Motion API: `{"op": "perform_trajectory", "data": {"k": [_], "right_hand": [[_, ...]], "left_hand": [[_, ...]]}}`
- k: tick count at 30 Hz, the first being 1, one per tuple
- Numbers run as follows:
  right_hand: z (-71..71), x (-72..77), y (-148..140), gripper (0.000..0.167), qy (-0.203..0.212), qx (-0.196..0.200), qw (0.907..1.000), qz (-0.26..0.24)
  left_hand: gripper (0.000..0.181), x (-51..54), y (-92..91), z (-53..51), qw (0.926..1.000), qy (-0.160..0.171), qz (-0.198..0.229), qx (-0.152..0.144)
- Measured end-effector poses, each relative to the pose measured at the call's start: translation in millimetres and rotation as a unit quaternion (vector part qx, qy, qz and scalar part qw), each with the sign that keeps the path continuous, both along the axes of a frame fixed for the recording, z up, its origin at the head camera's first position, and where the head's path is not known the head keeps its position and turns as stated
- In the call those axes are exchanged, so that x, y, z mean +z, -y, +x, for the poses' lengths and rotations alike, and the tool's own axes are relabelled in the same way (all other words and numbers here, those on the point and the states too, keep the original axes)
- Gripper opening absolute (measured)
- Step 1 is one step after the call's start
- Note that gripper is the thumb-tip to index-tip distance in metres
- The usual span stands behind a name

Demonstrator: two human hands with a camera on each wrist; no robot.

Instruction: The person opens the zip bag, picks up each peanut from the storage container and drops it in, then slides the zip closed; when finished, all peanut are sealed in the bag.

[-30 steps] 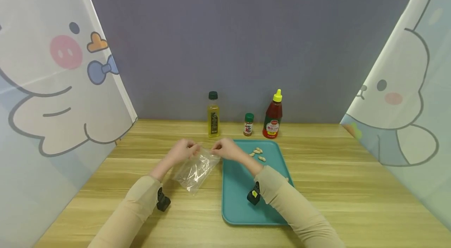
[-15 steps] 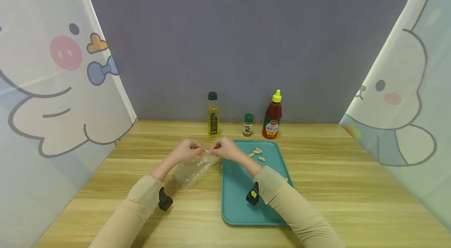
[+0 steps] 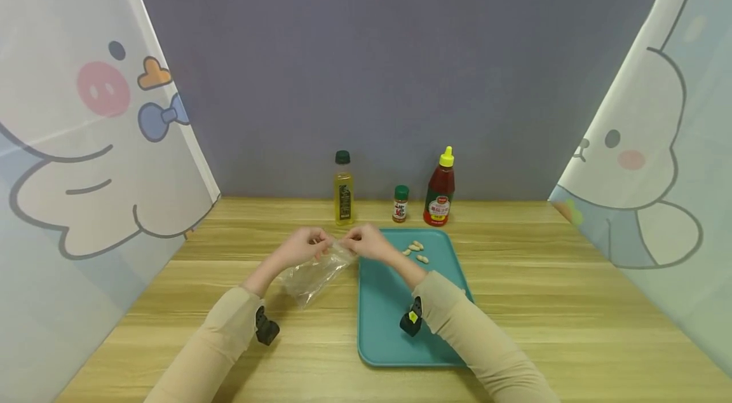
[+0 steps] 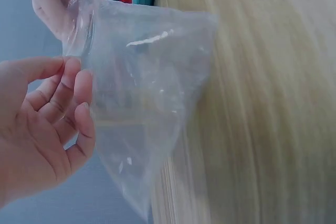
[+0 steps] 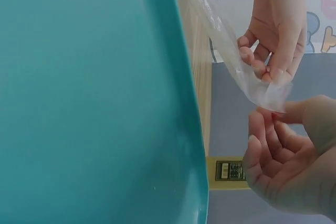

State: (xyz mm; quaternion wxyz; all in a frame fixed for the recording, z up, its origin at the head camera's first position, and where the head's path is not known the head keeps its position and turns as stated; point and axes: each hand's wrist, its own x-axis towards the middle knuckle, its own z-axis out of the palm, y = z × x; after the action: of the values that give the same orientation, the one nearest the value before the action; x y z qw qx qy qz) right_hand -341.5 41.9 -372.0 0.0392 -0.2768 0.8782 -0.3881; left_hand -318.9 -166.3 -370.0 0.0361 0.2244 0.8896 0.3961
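Clear bag (image 3: pixel 316 277) hangs below left grip (image 3: pixel 302 246) and right grip (image 3: pixel 368 243), each pinching upper edge between fingertips.

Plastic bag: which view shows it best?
Left wrist: the bag appears largest, its broad face toward the camera. Head shows it small and see-through against the table; right wrist shows only a narrow, nearly edge-on strip, cut off at the top.

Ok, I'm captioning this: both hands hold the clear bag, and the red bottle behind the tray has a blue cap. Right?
Not quite: the cap on the red bottle behind the tray is yellow, not blue, as the head view shows. The left hand and right hand do hold the clear bag.
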Motion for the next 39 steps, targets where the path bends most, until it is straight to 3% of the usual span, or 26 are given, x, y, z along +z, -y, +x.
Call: {"op": "perform_trajectory", "data": {"k": [5,10,15,19,29,36,39], "right_hand": [[-1.4,-1.6,-3.5,0.021,0.034,-0.038,0.9987,-0.002],[-0.7,-0.9,-1.1,0.019,0.067,-0.018,0.9971,-0.031],[3.8,1.7,3.8,0.015,0.048,0.002,0.9986,-0.021],[8.0,4.2,4.6,0.02,0.034,0.006,0.9994,-0.007],[9.0,6.6,-2.7,0.021,0.03,0.002,0.9995,0.007],[8.7,4.4,-4.4,0.02,0.043,-0.011,0.9989,-0.01],[8.9,3.7,-4.0,0.019,0.042,-0.018,0.9988,-0.018]], "left_hand": [[0.018,-1.5,1.2,2.7,0.9994,0.02,0.019,0.022],[0.017,-2.5,-0.5,3.8,0.996,0.047,0.052,0.056],[0.014,0.9,-3.0,5.9,0.9911,0.068,0.089,0.072],[0.015,2.4,-1.4,5.3,0.9904,0.073,0.094,0.071],[0.017,11.3,12.6,4.8,0.9973,0.049,0.037,0.04],[0.011,10.1,16.6,6.6,0.9993,0.023,0.007,0.028],[0.012,8.8,15.8,7.9,0.9998,-0.003,0.0,0.021]]}}
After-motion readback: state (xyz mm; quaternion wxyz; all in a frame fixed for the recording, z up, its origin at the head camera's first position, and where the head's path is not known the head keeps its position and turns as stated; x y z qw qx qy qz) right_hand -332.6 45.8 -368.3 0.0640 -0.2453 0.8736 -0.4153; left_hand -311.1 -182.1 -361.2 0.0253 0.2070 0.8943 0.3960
